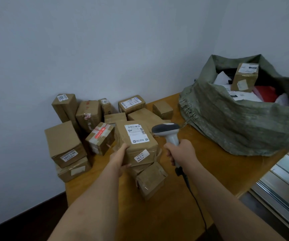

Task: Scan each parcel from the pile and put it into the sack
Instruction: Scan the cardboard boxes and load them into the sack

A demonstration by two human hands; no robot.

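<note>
My left hand point(121, 160) grips the near left corner of a brown cardboard parcel point(136, 145) with a white shipping label on top, held at the front of the pile. My right hand point(179, 153) holds a grey and white barcode scanner point(166, 130) by its handle, its head just right of the parcel's label. Several more brown parcels point(89, 117) are piled against the wall on the wooden table point(166, 214). The green woven sack point(235, 119) lies open at the right, with a brown box point(245, 77) and other packets inside.
A small taped parcel point(151, 180) lies just under the held one. The scanner's black cable point(195, 202) trails back over the table's near edge. A metal window frame point(282, 186) runs along the right. The white wall stands close behind the pile.
</note>
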